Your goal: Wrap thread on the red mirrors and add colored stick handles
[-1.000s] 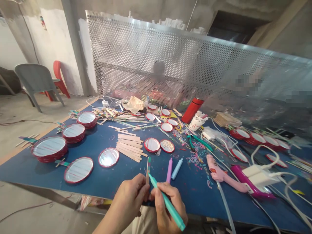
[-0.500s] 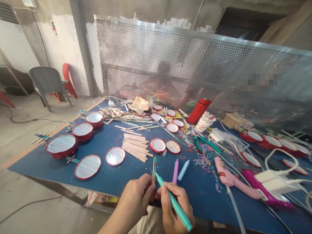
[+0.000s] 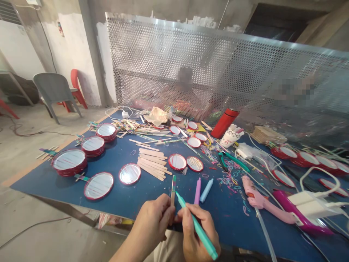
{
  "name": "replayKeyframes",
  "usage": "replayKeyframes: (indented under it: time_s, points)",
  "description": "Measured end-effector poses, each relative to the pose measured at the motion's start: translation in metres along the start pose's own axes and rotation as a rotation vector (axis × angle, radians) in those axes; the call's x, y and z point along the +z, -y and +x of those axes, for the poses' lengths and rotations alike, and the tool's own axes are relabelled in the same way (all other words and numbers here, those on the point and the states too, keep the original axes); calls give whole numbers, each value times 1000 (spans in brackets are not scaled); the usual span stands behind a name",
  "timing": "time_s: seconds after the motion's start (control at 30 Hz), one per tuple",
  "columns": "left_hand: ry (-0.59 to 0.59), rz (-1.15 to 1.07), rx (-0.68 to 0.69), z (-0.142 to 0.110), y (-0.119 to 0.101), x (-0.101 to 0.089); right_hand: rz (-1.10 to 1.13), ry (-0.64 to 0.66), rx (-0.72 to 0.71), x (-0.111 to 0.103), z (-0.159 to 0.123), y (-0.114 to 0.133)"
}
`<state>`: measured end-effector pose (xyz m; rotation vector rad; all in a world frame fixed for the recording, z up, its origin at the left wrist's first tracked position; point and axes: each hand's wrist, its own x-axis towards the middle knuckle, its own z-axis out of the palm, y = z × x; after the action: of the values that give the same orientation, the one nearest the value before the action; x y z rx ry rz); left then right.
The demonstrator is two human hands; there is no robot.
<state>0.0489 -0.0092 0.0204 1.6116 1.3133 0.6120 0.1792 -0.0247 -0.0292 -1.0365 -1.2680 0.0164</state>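
My left hand (image 3: 152,222) pinches the lower end of a wooden craft stick (image 3: 173,189) with coloured bands, holding it on the front edge of the blue table (image 3: 122,200). My right hand (image 3: 197,233) grips a teal marker (image 3: 196,225) like a pen, its tip touching the stick. Both hands are closed. Just beyond the stick lie a purple marker (image 3: 197,190) and a light blue marker (image 3: 205,190).
Round red-rimmed mirrors (image 3: 98,185) sit at the left, plain sticks (image 3: 151,163) in the middle. Two pink glue guns (image 3: 261,202) with white cables lie at the right. A red flask (image 3: 225,123) and perforated metal screen (image 3: 218,72) stand behind; a person sits beyond it.
The view shifted slightly left and up. My hands hold the same stick and marker in nearly the same place, with the marker tip still at the stick.
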Motion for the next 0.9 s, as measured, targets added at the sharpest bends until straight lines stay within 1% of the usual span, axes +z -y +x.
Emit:
replayKeyframes:
  time_s: [0.1,0.23,0.3,0.4,0.57,0.7,0.83,0.9]
  points:
    - [-7,-3,7,1,1,1,-4,14,4,-1,-2,0]
    - [-22,-14,18,2,4,2,-48,54,-64,-2,-1,-1]
    - [-26,-18,27,3,5,2,-50,43,-38,-1,-1,-1]
    - [-18,-21,28,2,5,2,-20,-8,10,-1,-2,-1]
    - [-22,-3,21,1,3,1,-48,40,-49,-2,-3,-1]
    - [-25,-7,31,1,3,1,-18,13,19,-2,-2,0]
    - [-22,-24,23,1,3,1,-28,28,-49,-1,-3,0]
    - [-28,-21,25,1,3,1,-50,22,-32,-1,-4,0]
